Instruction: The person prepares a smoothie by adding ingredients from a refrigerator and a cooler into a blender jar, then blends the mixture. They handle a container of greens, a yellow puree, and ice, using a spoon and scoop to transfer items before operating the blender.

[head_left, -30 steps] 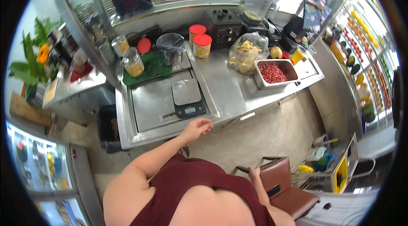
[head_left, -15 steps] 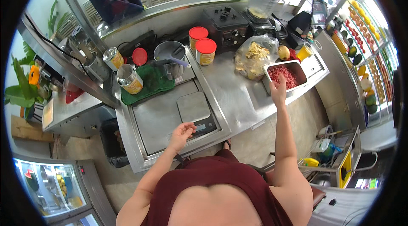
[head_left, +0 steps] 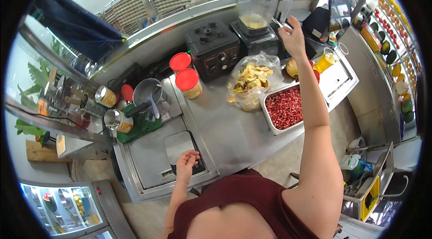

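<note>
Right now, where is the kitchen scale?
In the head view, the kitchen scale lies left of centre on the counter, right of the green cloth, partly hidden behind the left hand.

A juice shop's kitchen is suggested by a blender (head_left: 256,17) on a steel table (head_left: 229,126), a lit display fridge (head_left: 64,206) and rows of fruit (head_left: 385,48).

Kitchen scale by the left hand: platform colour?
The kitchen scale's platform is silver-grey; head view shows it best.
</note>
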Demonstrator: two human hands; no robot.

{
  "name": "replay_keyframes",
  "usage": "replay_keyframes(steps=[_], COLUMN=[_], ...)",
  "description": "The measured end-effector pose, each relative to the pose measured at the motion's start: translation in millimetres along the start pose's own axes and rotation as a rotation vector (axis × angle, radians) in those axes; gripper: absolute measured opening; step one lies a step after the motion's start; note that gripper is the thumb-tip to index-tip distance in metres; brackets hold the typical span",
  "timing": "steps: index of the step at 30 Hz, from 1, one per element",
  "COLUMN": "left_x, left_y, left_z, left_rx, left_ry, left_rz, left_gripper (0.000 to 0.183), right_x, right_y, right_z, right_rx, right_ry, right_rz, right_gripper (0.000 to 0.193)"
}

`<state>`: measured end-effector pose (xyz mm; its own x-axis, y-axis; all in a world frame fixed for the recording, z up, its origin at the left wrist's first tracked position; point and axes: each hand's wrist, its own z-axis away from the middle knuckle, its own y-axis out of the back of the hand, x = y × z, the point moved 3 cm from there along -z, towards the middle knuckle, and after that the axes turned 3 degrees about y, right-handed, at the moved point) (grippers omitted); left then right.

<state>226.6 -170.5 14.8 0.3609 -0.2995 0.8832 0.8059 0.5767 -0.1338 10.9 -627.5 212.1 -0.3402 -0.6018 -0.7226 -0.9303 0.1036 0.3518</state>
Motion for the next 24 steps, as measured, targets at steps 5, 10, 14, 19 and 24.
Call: replay_keyframes(steps=[5, 10, 14, 19, 24], left_x=[10, 10, 18, 22, 17], left_y=[-26, -31, -61, -120, -154], left_z=[-9, -25, -44, -49, -36], left_rx=[-0.082, -0.177, -0.315, -0.561, -0.881], left_ry=[0.019, 0.022, 0.031, 0.062, 0.186], left_rz=[-0.055, -0.127, -0.157, -0.243, -0.435], left_gripper=[0.022, 0.023, 0.024, 0.024, 0.025], right_x=[19, 15, 1, 36, 37], right_y=[10, 29, 85, 155, 204], right_z=[7, 27, 34, 83, 178], right_rx=[-0.08, -0.17, -0.15, -0.083, -0.327], right_ry=[-0.033, -0.021, -0.036, -0.038, -0.389], right_rz=[0.001, -0.004, 0.194, 0.25, 0.332], right_gripper=[0.06, 0.059, 0.057, 0.055, 0.048])
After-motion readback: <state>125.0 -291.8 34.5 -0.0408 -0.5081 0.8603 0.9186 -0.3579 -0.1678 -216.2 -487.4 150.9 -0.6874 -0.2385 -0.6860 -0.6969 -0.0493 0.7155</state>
